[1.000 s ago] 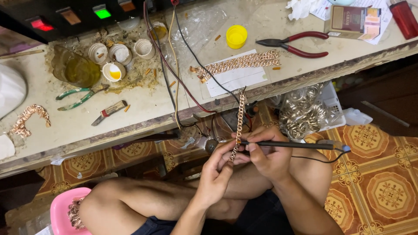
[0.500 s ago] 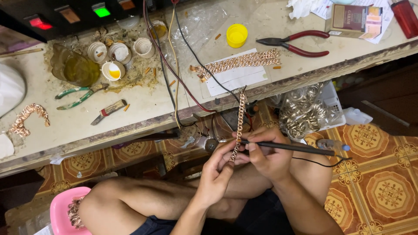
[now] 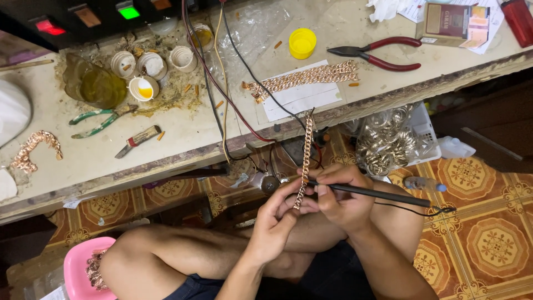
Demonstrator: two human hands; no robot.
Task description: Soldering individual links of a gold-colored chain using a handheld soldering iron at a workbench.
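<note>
Just below the workbench [image 3: 166, 150] edge, the left hand [image 3: 275, 222] pinches the hanging copper chain [image 3: 305, 161] at its lower end. The right hand [image 3: 338, 197] is closed around a black wired pen tool [image 3: 372, 193], whose tip seems to touch the chain.

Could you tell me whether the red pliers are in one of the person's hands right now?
No, the red pliers lie on the bench, while the right hand holds a black tool against the chain.
</note>
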